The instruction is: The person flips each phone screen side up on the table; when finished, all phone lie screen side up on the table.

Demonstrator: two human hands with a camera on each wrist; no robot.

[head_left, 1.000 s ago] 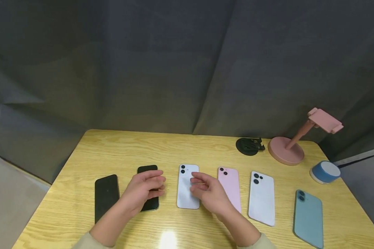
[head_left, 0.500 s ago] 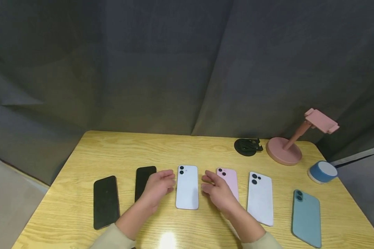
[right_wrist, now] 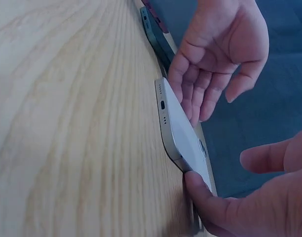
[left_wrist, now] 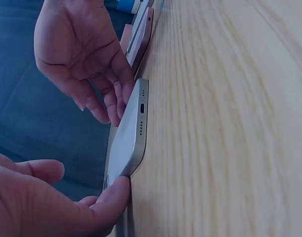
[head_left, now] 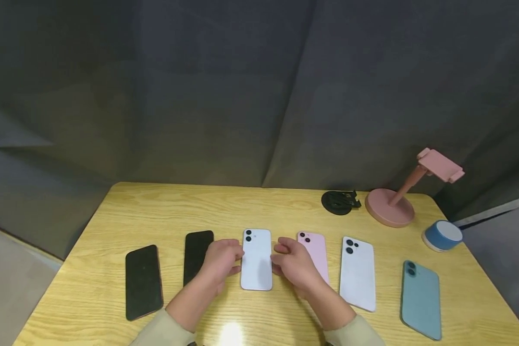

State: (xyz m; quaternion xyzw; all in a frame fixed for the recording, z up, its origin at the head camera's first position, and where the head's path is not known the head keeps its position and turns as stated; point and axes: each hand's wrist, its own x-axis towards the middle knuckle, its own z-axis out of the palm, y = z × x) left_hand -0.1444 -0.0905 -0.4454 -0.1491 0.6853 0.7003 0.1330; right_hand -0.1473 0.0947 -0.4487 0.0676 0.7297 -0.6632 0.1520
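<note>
A white phone (head_left: 256, 262) lies back up on the wooden table, its two camera lenses at the far left corner. My left hand (head_left: 221, 259) is at its left long edge, fingers loosely bent. A fingertip of that hand touches the edge of the phone (left_wrist: 125, 140) in the left wrist view. Along the opposite edge is my right hand (head_left: 295, 262), with relaxed fingers against the side. In the right wrist view the charging port end of the phone (right_wrist: 179, 133) faces the camera. Neither hand wraps round the phone.
Left are two black phones (head_left: 196, 252) (head_left: 143, 283). To the right lie a pink phone (head_left: 315, 250), another white phone (head_left: 357, 274) and a teal phone (head_left: 420, 302). Behind stand a black folded stand (head_left: 338, 204), a pink phone stand (head_left: 389, 211) and a blue-and-white cylinder (head_left: 442, 235).
My right hand first moved right, off the white phone, then back in to its right edge. My left hand moved right, from over the nearer black phone to the white phone's left edge.
</note>
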